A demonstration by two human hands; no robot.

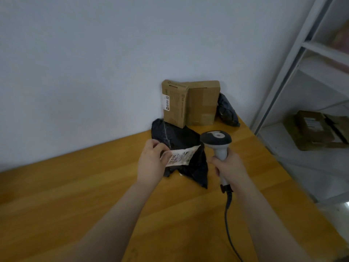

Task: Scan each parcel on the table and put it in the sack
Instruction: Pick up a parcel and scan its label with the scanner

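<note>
Mostly the frame is taken up by an orange-brown wooden table (75,195) with a smooth, faintly glossy top. It runs from the lower left to a far corner right of centre. Behind it a plain pale grey-blue wall (94,53) fills the upper left and middle.

Along the right edge stands a white metal shelf rack (294,53), with a blurred pile of brown cartons (317,129) on one of its shelves.

At the table's far corner, a narrow brown cardboard box (174,103) and a wider brown cardboard box (203,103) stand upright against the wall, touching each other. A dark crumpled plastic bag (226,112) lies just right of them.

Near the middle of the frame a black plastic mailer parcel (181,137) lies on the table, just in front of the narrow box. The left hand (151,161) pinches its white printed label (179,156) between thumb and fingers.

Just right of that, the right hand (230,167) is wrapped around the handle of a grey-and-white handheld barcode scanner (217,140). The scanner's head sits beside the parcel, and its dark cable (228,224) trails down to the bottom edge.
</note>
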